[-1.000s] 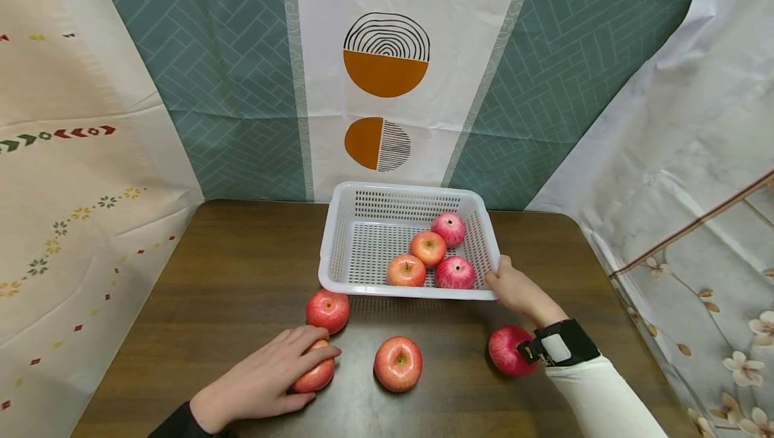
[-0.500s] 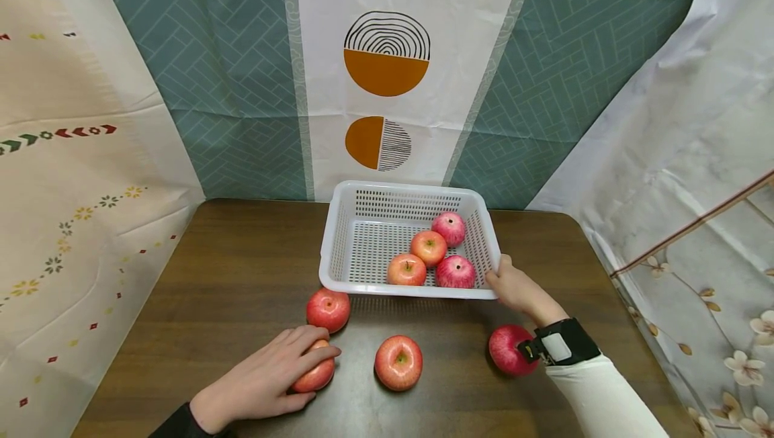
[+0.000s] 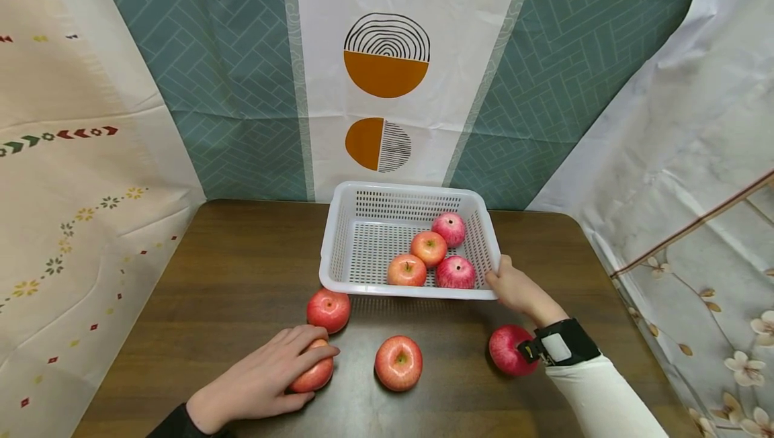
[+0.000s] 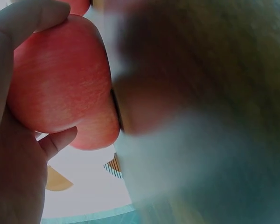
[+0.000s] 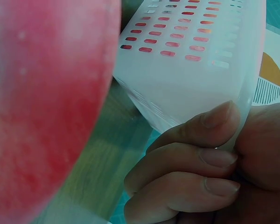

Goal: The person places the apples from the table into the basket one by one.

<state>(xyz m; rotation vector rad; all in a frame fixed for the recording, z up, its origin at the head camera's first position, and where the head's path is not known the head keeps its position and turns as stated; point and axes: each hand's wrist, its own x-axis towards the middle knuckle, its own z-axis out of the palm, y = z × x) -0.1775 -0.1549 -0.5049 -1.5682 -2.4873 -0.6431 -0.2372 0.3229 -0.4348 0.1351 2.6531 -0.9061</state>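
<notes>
My left hand (image 3: 266, 374) lies over a red apple (image 3: 314, 372) on the table, fingers bent across its top and thumb at its near side. The left wrist view shows thumb and fingers around this apple (image 4: 60, 77). Just beyond my fingertips sits another red apple (image 3: 328, 310), close to the basket's front left corner. My right hand (image 3: 521, 291) grips the front right corner of a white perforated plastic basket (image 3: 365, 289). In the right wrist view, its fingers (image 5: 186, 163) curl over the basket's rim.
Inside the basket are two orange-red apples (image 3: 406, 270) and two pink streaked fruits (image 3: 455, 272). A red apple (image 3: 398, 363) stands at the table's front middle. A dark pink fruit (image 3: 509, 351) lies beside my right wrist. Patterned cloths hang behind the brown table (image 3: 242, 256).
</notes>
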